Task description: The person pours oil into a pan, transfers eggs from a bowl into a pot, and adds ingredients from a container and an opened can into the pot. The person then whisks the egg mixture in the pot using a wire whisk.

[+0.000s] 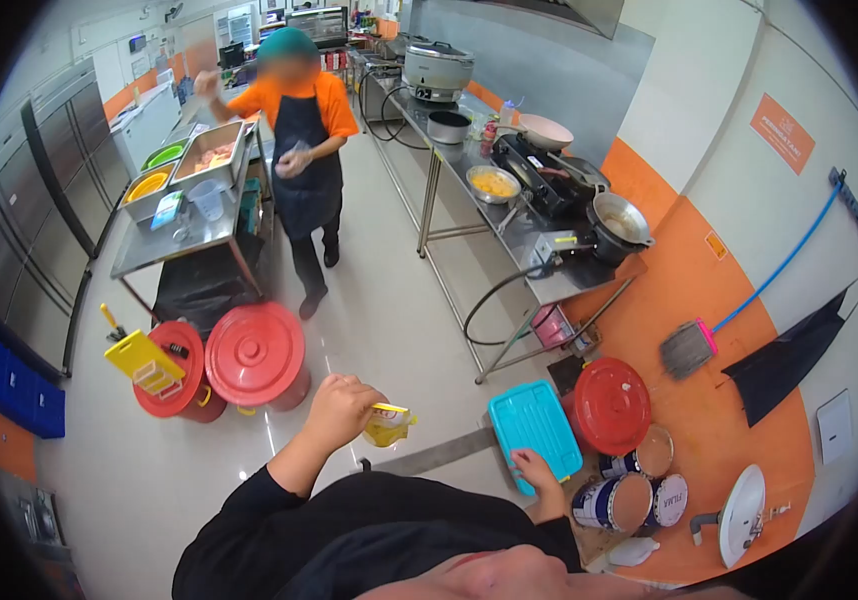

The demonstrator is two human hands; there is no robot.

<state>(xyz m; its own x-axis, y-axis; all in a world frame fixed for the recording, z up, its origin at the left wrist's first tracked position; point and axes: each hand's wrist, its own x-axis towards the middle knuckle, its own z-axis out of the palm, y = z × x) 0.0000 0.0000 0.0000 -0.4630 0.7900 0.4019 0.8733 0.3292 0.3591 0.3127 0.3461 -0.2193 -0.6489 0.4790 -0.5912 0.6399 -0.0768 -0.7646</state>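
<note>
My left hand [341, 408] is closed around the top edge of a small yellow packet [389, 426], which hangs from the fingers in front of my body. Lower on the right side, my right hand [537, 468] has its fingers loosely apart and nothing visible in them. It overlaps the near part of a turquoise storage box [532, 425] with a lid, standing on the floor.
Ahead, a person [304, 140] in an orange shirt and dark apron stands beside a steel table [139, 255] with trays. Red lidded bins [254, 350] stand at its near end. A steel counter [489, 205] on the right carries stoves and pans. Paint pails [614, 503] stand lower right.
</note>
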